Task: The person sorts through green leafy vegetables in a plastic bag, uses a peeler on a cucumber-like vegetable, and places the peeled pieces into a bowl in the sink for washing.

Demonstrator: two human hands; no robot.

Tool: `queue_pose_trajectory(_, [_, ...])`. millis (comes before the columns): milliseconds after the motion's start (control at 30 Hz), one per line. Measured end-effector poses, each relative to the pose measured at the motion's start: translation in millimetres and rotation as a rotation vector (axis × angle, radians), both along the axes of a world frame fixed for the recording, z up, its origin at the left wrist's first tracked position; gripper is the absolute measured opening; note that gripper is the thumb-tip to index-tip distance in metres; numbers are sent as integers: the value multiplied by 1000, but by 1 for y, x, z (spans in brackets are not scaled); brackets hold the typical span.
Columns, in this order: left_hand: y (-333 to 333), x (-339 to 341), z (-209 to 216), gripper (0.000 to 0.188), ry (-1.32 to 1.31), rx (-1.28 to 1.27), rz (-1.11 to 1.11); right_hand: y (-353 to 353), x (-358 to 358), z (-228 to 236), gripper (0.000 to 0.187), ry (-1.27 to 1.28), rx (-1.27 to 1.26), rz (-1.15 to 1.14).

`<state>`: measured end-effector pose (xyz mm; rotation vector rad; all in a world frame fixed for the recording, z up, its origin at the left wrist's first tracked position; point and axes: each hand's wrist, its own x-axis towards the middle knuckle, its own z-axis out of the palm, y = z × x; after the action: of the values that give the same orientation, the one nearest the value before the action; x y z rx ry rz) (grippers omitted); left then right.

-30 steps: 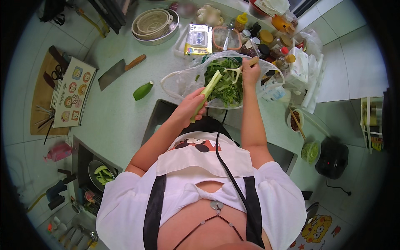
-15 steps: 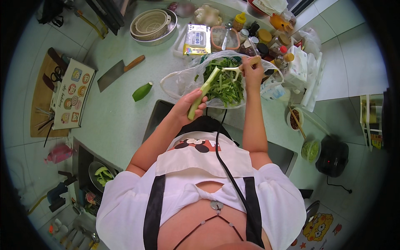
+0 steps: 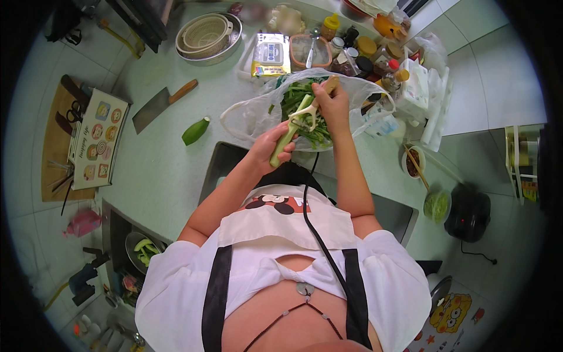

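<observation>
Our left hand (image 3: pixel 272 145) grasps a long pale-green stalk (image 3: pixel 285 142) low down, probably leaving its upper length free for the cream Y-shaped peeler (image 3: pixel 314 117), whose wooden-looking handle our right hand (image 3: pixel 334 107) clasps. Beneath and just beyond both hands, a translucent white plastic bag (image 3: pixel 238 120) gapes around thin green strips (image 3: pixel 296 97), likely placed to catch scraps. Farther out, left of our left hand, lie a short dark-green vegetable piece (image 3: pixel 195 131) and a broad-bladed steel cleaver (image 3: pixel 153 108).
</observation>
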<state>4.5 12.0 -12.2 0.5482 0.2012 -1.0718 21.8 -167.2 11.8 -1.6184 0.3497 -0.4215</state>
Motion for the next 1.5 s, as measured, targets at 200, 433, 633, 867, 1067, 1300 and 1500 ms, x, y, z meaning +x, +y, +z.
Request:
queue_pose_trajectory(200, [-1, -1, 9, 38, -90, 99, -24, -15, 15, -34, 22, -91, 8, -128])
queue_pose_trajectory(433, [10, -1, 15, 41, -107, 147, -56, -52, 36, -85, 26, -55, 58, -298])
queue_pose_trajectory(633, [22, -7, 12, 43, -97, 134, -9, -51, 26, -42, 22, -104, 42, -332])
queue_pose_trajectory(867, [14, -3, 3, 28, -51, 46, -2, -30, 19, -24, 19, -154, -19, -179])
queue_pose_trajectory(1067, [11, 0, -1, 23, 94, 134, 23, -40, 8, -19, 18, -98, 101, -190])
queue_pose_trajectory(1300, [13, 7, -11, 30, 85, 31, -19, -38, -1, -23, 15, -141, 223, -153])
queue_pose_trajectory(1500, [6, 6, -4, 33, 45, -34, -6, -17, -5, -6, 14, -42, 299, 16])
